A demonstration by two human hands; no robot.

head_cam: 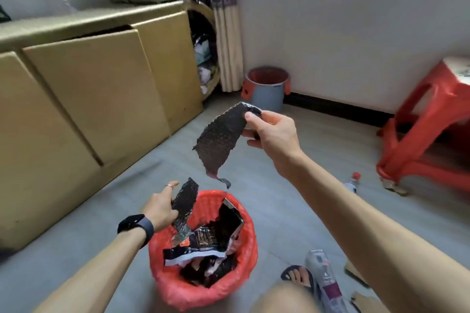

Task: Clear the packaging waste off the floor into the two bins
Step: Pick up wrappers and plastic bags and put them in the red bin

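Red bin (250,234): nearest us on the floor (114,211), red-lined, holding black wrappers.
Left grip (161,207): over the bin's left rim; we see it holding a small black strip (185,199).
Right grip (274,134): raised beyond the bin; thumb and fingers pinch the top of a black bubble sheet (220,140), which hangs above the far rim.
Bottle (352,181): lying near the red stool (432,114).
Grey bin (267,95): against the far wall.

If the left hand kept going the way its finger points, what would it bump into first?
The left hand would probably meet the big bubble-wrap piece hanging from the right hand; depth is unclear, so it might miss.
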